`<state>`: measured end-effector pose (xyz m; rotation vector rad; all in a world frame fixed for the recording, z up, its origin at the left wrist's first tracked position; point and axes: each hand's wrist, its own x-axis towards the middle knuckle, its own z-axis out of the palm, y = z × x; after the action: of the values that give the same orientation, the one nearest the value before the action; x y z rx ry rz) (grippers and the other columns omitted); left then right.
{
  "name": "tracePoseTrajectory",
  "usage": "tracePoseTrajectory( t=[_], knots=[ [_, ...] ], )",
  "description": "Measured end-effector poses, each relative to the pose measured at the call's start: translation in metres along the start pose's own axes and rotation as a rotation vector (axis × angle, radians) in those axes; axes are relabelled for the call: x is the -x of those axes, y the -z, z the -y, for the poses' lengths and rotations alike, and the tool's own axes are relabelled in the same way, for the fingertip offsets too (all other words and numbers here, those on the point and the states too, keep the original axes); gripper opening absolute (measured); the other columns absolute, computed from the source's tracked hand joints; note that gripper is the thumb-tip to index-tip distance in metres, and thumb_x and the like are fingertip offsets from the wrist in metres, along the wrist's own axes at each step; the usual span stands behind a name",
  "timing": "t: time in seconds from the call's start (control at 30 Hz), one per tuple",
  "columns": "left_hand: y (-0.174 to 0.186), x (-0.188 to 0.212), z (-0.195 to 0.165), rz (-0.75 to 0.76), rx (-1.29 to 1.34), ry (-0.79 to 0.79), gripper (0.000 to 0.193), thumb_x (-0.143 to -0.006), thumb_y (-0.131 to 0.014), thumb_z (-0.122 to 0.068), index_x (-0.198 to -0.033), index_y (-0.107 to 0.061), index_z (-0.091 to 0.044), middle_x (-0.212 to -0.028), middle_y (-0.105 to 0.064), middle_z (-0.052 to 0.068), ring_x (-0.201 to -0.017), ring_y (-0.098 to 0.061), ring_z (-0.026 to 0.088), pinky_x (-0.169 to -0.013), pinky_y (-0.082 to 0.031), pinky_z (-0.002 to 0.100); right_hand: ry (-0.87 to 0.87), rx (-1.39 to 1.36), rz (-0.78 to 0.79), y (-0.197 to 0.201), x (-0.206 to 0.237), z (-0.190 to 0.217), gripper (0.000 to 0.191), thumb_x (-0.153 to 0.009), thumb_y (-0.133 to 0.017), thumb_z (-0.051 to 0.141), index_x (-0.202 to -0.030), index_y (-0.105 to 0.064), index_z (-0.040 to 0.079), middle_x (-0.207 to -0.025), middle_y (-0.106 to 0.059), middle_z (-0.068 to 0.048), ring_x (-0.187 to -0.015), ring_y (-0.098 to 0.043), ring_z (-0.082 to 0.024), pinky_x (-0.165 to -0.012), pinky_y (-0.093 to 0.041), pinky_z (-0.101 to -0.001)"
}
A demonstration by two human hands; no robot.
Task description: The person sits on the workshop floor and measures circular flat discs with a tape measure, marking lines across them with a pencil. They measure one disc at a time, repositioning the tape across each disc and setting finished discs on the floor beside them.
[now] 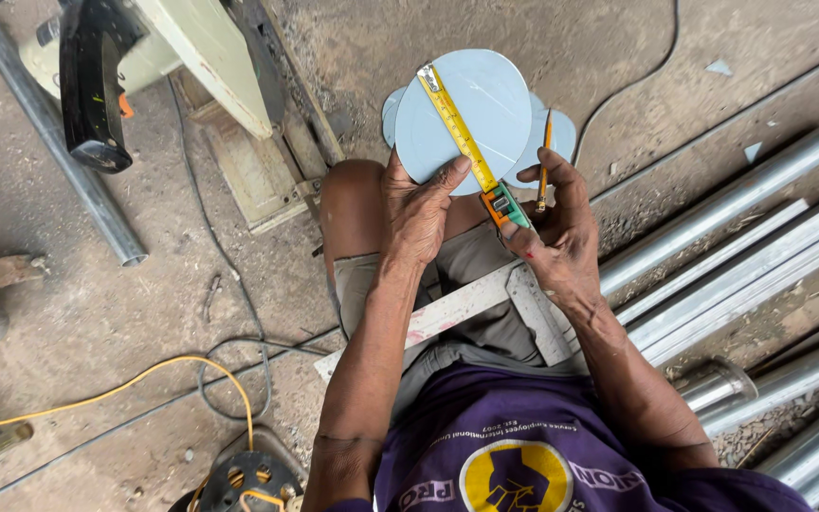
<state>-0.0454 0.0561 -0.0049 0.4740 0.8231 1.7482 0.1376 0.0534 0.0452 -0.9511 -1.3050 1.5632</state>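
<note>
Above the knees, the left hand grips the pale grey-blue round plastic disc with fingers curled beneath and thumb pressed on its lower edge, while the right hand pinches the yellow tape measure's orange-green case and holds an upright yellow pencil between its fingers.

Left hand grips a grey disc; right hand holds tape measure and pencil.
</note>
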Motion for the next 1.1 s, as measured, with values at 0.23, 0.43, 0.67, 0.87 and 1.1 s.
tracePoseTrajectory(
  t=[0.23, 0.43, 0.67, 0.87, 1.1],
  knots=[
    [-0.002, -0.013, 0.016, 0.006, -0.018, -0.038, 0.051, -0.089, -0.08, 0.005, -0.134, -0.061, -0.006, -0.125, -0.07, 0.009, -0.114, -0.067, 0.018, -0.101, -0.057, 0.036, 0.023, 0.022, -0.049, 0.004, -0.002, -0.012, 0.084, -0.087, -0.076, 0.015, -0.157, -0.033, 0.001, -0.137, -0.045, -0.01, -0.103, -0.065, -0.018, -0.077, -0.057, -0.0259],
    [-0.002, -0.013, 0.017, -0.022, -0.058, -0.047, 0.042, -0.089, -0.078, 0.005, -0.127, -0.063, -0.004, -0.118, -0.072, 0.01, -0.108, -0.07, 0.016, -0.099, -0.059, 0.036, 0.047, 0.067, -0.038, 0.006, -0.002, -0.022, 0.086, -0.088, -0.079, 0.022, -0.158, -0.034, 0.0, -0.136, -0.046, -0.011, -0.114, -0.061, -0.021, -0.089, -0.06, -0.0305],
    [-0.005, -0.011, 0.018, -0.051, -0.113, -0.063, 0.04, -0.089, -0.078, 0.004, -0.126, -0.064, -0.003, -0.115, -0.073, 0.01, -0.104, -0.07, 0.015, -0.096, -0.06, 0.035, 0.025, 0.065, -0.043, 0.007, 0.001, -0.032, 0.084, -0.09, -0.077, 0.023, -0.158, -0.034, 0.0, -0.138, -0.045, -0.011, -0.121, -0.057, -0.022, -0.096, -0.057, -0.0324],
    [-0.008, -0.011, 0.019, -0.04, -0.126, -0.076, 0.04, -0.088, -0.078, 0.004, -0.126, -0.064, -0.001, -0.116, -0.073, 0.01, -0.104, -0.071, 0.016, -0.095, -0.062, 0.036, 0.017, 0.044, -0.05, 0.009, 0.002, -0.035, 0.084, -0.09, -0.075, 0.023, -0.158, -0.033, -0.001, -0.138, -0.045, -0.011, -0.126, -0.053, -0.023, -0.093, -0.056, -0.033],
    [-0.01, -0.009, 0.017, -0.087, -0.189, -0.068, 0.041, -0.088, -0.078, 0.002, -0.125, -0.062, 0.0, -0.116, -0.071, 0.013, -0.103, -0.071, 0.017, -0.092, -0.062, 0.036, 0.069, 0.147, -0.013, -0.003, 0.005, -0.027, 0.103, -0.083, -0.087, 0.02, -0.16, -0.023, -0.002, -0.146, -0.041, -0.013, -0.129, -0.059, -0.025, -0.099, -0.061, -0.0389]
  ],
)
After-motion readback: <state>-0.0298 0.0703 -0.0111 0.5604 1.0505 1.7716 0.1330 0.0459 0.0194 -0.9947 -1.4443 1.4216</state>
